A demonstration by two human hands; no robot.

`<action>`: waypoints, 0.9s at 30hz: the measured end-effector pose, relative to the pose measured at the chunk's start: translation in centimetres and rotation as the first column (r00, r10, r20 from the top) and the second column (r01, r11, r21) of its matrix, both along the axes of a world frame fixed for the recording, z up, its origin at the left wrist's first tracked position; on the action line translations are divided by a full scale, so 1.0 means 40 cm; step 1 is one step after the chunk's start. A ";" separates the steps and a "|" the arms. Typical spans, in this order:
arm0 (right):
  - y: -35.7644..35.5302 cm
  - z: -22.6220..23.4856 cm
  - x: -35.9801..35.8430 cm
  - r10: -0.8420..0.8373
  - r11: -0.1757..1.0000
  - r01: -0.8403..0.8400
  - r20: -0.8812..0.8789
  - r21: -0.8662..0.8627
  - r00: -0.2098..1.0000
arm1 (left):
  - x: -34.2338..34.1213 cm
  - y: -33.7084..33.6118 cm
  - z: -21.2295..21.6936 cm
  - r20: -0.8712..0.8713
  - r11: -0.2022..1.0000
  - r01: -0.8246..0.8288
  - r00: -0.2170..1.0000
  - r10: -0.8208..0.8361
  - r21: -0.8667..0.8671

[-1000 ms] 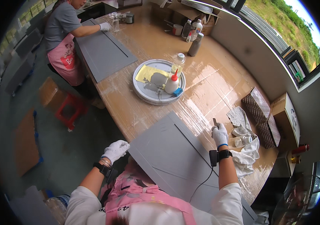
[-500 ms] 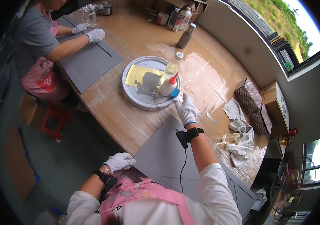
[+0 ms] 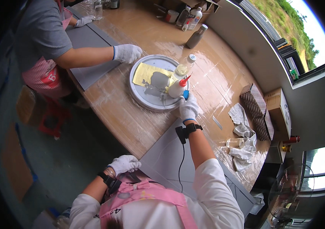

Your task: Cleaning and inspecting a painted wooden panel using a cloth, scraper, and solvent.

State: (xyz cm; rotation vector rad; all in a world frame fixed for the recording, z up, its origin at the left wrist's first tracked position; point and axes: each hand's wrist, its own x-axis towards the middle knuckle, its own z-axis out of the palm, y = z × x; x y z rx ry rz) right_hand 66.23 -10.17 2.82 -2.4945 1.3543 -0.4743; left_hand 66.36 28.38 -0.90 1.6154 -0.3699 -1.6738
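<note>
My right hand (image 3: 189,108), in a white knit glove, has its fingers closed at a small blue piece (image 3: 185,94) on the near right rim of a round white lid (image 3: 142,100). Partly covered by the fingers, the piece cannot be told by kind. Beside it on the lid stand a white squeeze bottle (image 3: 175,90) with a red nozzle and a clear bottle (image 3: 182,69). A yellow sheet (image 3: 142,72) smeared with grey paste lies there too. My left hand (image 3: 125,164), also gloved, is curled at the left corner of a flat grey panel (image 3: 170,156) before me.
A co-worker's gloved hand (image 3: 127,53) reaches toward the lid over another grey panel (image 3: 90,72). At the right lie a rag (image 3: 242,154) and a clear jar (image 3: 235,142), near patterned boxes (image 3: 255,110). A grey bottle (image 3: 197,37) stands farther back. A cable hangs from my right wrist.
My right hand has closed in on the blue piece at the lid's rim. The co-worker's nearer hand has moved right, toward the lid. My left hand stays at the panel's corner.
</note>
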 end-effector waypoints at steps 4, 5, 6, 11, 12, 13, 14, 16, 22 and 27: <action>-0.045 -0.027 -0.098 -0.098 0.950 0.009 0.271 0.312 0.958 | -0.001 -0.007 -0.005 0.002 1.000 0.012 1.000 -0.012 -0.009; 0.012 0.029 -0.095 -0.223 0.702 -0.251 0.540 0.667 0.811 | -0.003 0.008 -0.015 0.000 1.000 -0.018 1.000 0.018 -0.001; 0.017 0.050 -0.138 -0.281 0.503 -0.467 0.648 0.727 0.708 | -0.002 0.005 -0.011 0.001 1.000 0.004 1.000 -0.004 -0.010; 0.116 0.180 -0.292 -0.464 0.139 -0.752 0.713 0.645 0.526 | -0.015 0.006 -0.023 -0.004 0.998 -0.031 1.000 0.031 -0.056; 0.126 0.192 -0.315 -0.462 0.106 -0.778 0.723 0.619 0.513 | -0.019 0.008 -0.026 -0.010 0.997 -0.057 0.998 0.057 -0.057; 0.135 0.199 -0.338 -0.462 0.072 -0.802 0.733 0.593 0.500 | -0.025 0.010 -0.025 -0.017 0.995 -0.084 0.996 0.083 -0.056; 0.139 0.206 -0.359 -0.459 0.072 -0.809 0.740 0.583 0.492 | -0.030 0.009 -0.020 -0.026 0.992 -0.112 0.994 0.111 -0.062; 0.144 0.217 -0.400 -0.452 0.068 -0.823 0.753 0.563 0.478 | -0.040 0.008 -0.022 -0.035 0.985 -0.147 0.989 0.145 -0.088; 0.157 0.240 -0.479 -0.446 0.026 -0.831 0.750 0.556 0.488 | -0.090 0.008 -0.041 0.021 0.969 -0.193 0.980 0.199 -0.154; 0.183 0.276 -0.512 -0.450 -0.044 -0.783 0.687 0.620 0.570 | -0.174 -0.010 -0.010 0.084 0.972 -0.224 0.969 0.230 -0.075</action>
